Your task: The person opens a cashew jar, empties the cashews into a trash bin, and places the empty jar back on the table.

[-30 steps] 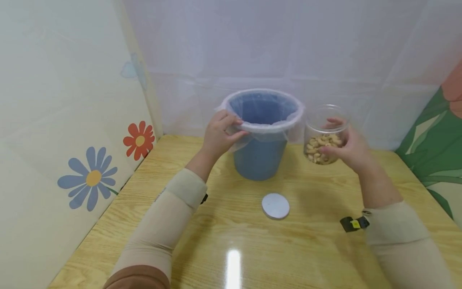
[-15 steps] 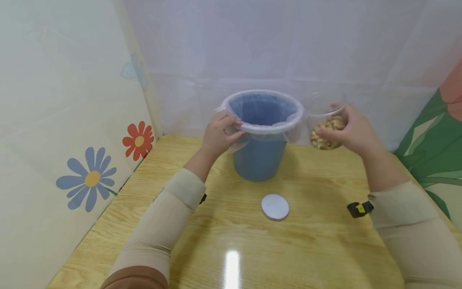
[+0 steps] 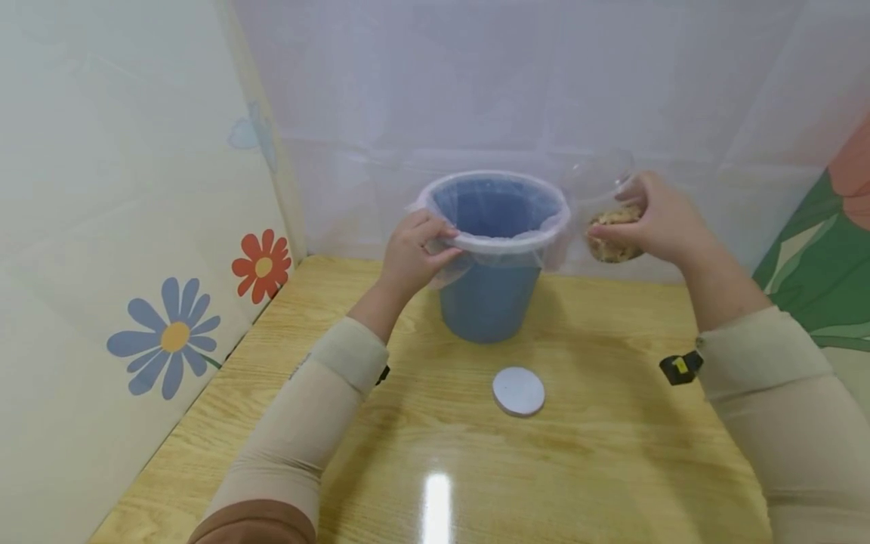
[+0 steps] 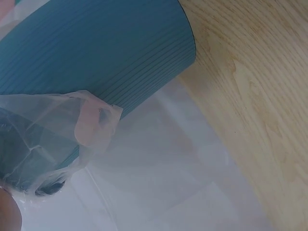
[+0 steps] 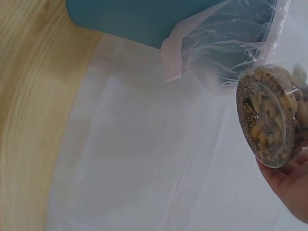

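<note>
The bin (image 4: 110,43) looks like matt, finely ridged plastic, its liner (image 5: 226,43) thin, crinkled, translucent film. The jar (image 5: 243,122) is clear and glossy; the tabletop (image 3: 584,453) shiny, wood-grained; the sleeves (image 3: 292,431) matt cloth.

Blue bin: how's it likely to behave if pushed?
The blue bin may tip if pushed high, since it narrows toward its base. It's probably stiff: its wall looks undented. The liner seems floppy, hanging in creases.
</note>
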{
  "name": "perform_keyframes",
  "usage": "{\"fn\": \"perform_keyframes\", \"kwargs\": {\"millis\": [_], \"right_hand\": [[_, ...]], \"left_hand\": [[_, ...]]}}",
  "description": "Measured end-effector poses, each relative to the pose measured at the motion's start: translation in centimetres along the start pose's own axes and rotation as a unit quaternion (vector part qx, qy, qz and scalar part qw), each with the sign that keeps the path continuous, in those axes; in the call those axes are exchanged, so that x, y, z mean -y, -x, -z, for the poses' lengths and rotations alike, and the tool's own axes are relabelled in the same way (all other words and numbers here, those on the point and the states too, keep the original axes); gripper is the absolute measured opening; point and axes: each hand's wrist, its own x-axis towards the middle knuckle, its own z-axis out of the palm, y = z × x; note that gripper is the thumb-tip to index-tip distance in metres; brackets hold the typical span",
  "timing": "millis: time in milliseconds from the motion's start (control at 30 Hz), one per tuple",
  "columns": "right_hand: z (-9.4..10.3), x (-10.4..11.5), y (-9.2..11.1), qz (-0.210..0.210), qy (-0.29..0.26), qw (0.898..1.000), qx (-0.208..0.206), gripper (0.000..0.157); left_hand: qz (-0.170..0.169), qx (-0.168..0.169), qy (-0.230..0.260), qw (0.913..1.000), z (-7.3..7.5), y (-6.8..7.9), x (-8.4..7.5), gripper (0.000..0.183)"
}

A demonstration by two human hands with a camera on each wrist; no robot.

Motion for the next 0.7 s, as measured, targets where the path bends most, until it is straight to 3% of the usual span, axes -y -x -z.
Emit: {"fn": "perform_keyframes", "kwargs": {"millis": [400, 700], "right_hand": [[1.6, 1.5, -2.1, -0.011, 0.033, 0.998, 0.042, 0.114], [2.5, 2.2, -3.2, -0.009, 0.099, 0.993, 0.056, 0.121]], "left_hand": [[0.004, 0.001, 0.000, 1.0000, 0.0, -0.1, 0.0, 0.023], [0.015, 0.005, 0.004, 0.9999, 0.1, -0.1, -0.3, 0.023]]}}
